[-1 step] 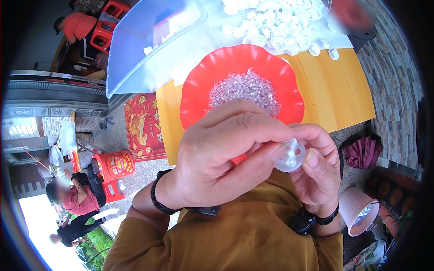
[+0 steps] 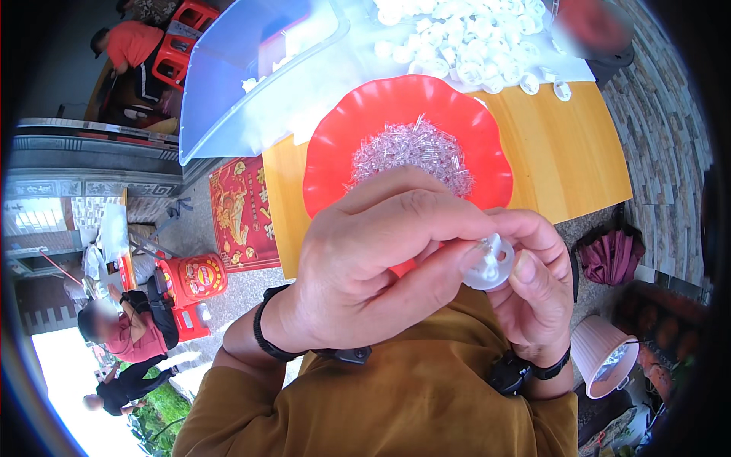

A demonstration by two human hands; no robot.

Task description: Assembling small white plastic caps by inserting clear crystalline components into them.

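Before my chest, both hands meet at a small round translucent plastic disc (image 2: 489, 268) with a hole and a raised middle part. My right hand (image 2: 539, 286) is closed on it, thumb on the face and fingers behind the rim. My left hand (image 2: 396, 259) is closed in a pinch at the disc's left edge. Something tiny and shiny shows between its fingertips, too small to name. Beyond the hands, a red wavy-rimmed bowl (image 2: 327, 145) holds a heap of thin clear plastic pieces (image 2: 415, 148); my left hand hides its near part.
The bowl stands on a wooden table (image 2: 563, 152). At its far side lie many white round plastic parts (image 2: 472, 46), beside a large translucent bin (image 2: 228, 84). A person (image 2: 598, 30) is at the far right. Red stools (image 2: 190, 289) and people are on the left; a white bucket (image 2: 601, 354) stands right.
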